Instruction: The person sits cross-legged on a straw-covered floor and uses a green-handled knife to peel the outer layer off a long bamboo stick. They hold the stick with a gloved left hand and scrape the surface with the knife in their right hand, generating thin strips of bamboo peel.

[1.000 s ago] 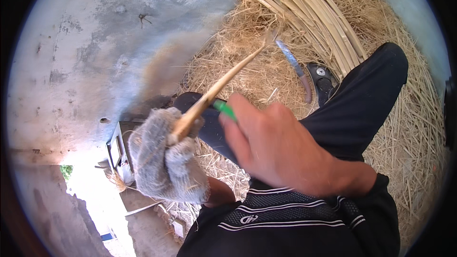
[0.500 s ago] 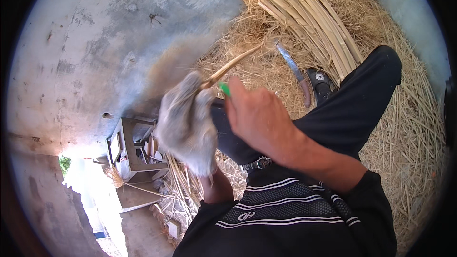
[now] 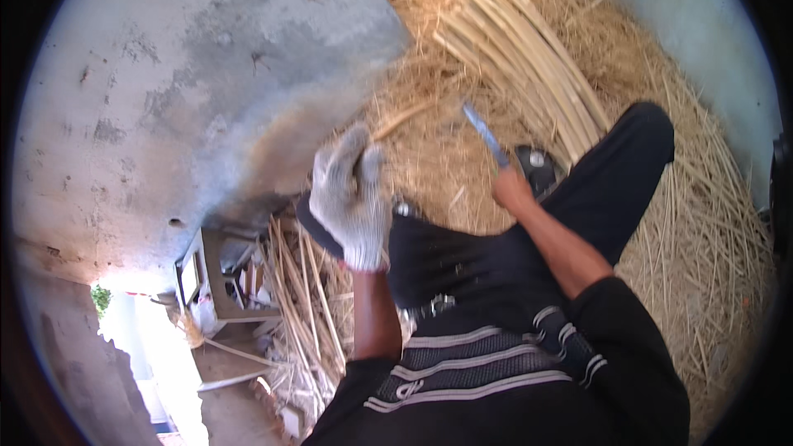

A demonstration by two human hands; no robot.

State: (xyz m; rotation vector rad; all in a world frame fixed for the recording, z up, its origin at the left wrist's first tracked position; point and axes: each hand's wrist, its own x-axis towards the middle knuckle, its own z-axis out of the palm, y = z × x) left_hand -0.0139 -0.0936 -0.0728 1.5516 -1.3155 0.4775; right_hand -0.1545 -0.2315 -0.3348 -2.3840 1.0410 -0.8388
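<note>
My left hand (image 3: 349, 198), in a pale knitted work glove, is raised in the middle of the view, its fingers curled. From the fingertips a short, slightly curved wooden strip (image 3: 405, 118) points up and to the right. Lower and to the right, my bare right hand (image 3: 513, 191) is closed round the handle of a knife. The long bluish blade of the knife (image 3: 486, 134) points up and left over the straw; its handle is mostly hidden in my fist. A dark shoe (image 3: 538, 167) is just beyond that hand.
A bundle of long pale split strips (image 3: 529, 49) lies on straw (image 3: 438, 173) at the far side. A stained wall (image 3: 190, 99) rises at the left. Below it stand a wooden frame (image 3: 216, 281) with clutter and several loose sticks (image 3: 304, 297). My bent leg (image 3: 611, 157) crosses the right.
My right hand has left the strip and moved right and down onto the knife, which lay on the straw. The green object by that hand no longer shows. My left hand has shifted slightly right.
</note>
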